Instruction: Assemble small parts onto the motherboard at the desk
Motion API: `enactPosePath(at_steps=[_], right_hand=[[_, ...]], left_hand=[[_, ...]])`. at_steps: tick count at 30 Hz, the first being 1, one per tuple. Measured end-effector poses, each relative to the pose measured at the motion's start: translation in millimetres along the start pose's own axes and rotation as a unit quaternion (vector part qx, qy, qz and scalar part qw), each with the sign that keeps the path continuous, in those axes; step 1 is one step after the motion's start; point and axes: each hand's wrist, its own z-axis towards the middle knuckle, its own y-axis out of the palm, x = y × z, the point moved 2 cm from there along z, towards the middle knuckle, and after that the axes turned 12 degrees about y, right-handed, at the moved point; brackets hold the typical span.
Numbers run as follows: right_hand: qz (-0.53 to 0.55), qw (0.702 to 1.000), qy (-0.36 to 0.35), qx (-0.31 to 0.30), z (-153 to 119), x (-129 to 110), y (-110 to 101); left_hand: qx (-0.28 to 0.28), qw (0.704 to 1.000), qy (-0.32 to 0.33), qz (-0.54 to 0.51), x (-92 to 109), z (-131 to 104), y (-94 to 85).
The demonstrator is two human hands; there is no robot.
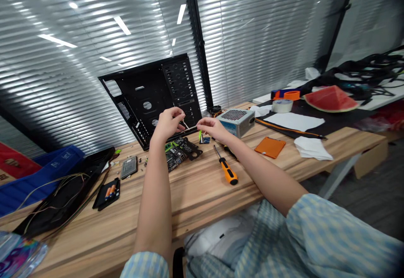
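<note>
A thin pale cord [191, 128] stretches between my two hands, above the table. My left hand [168, 123] pinches one end, and my right hand [212, 127] pinches the other with its fingertips. Under them lies a green and black circuit board [177, 153], partly behind my left forearm. A small blue board [204, 140] with a bright green piece rests just below my right hand. Behind both hands a black computer case [148, 90] leans upright against the blinds. An orange and black screwdriver [228, 171] lies near my right forearm.
A power supply [238, 123] stands right of my right hand, with an orange plate [270, 147] in front. On the left are a hard drive [129, 167], a black tray [107, 193] with batteries, and a black panel [74, 187]. A watermelon slice [331, 99] sits far right.
</note>
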Motion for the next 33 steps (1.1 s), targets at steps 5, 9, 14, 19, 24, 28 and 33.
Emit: enactPosePath(at_steps=[5, 9, 14, 19, 24, 28, 33], right_hand=[[0.014, 1.000, -0.001, -0.005, -0.1, -0.5, 0.0], [0.017, 1.000, 0.001, -0.006, -0.5, -1.2, 0.3], [0.015, 1.000, -0.004, -0.010, -0.9, -1.2, 0.7], [0.012, 1.000, 0.004, -0.007, -1.7, -0.4, 1.9], [0.006, 1.000, 0.007, -0.012, -1.5, -0.2, 2.5], [0.007, 1.000, 0.004, -0.011, -1.3, -0.4, 2.7], [0.008, 1.000, -0.002, -0.011, -2.5, -1.5, 3.4]], left_hand=[[0.001, 1.000, 0.005, -0.002, -0.4, 0.0, -0.4], [0.001, 1.000, 0.008, -0.001, -1.7, 0.3, -0.8], [0.003, 1.000, 0.011, 0.000, -2.8, 1.0, -0.9], [0.005, 1.000, 0.016, -0.006, -1.4, 0.8, -0.5], [0.007, 1.000, 0.021, -0.009, -2.1, 1.0, -0.2], [0.008, 1.000, 0.023, -0.009, -3.4, 1.3, -0.9], [0.009, 1.000, 0.020, -0.010, -2.7, 0.4, -1.2]])
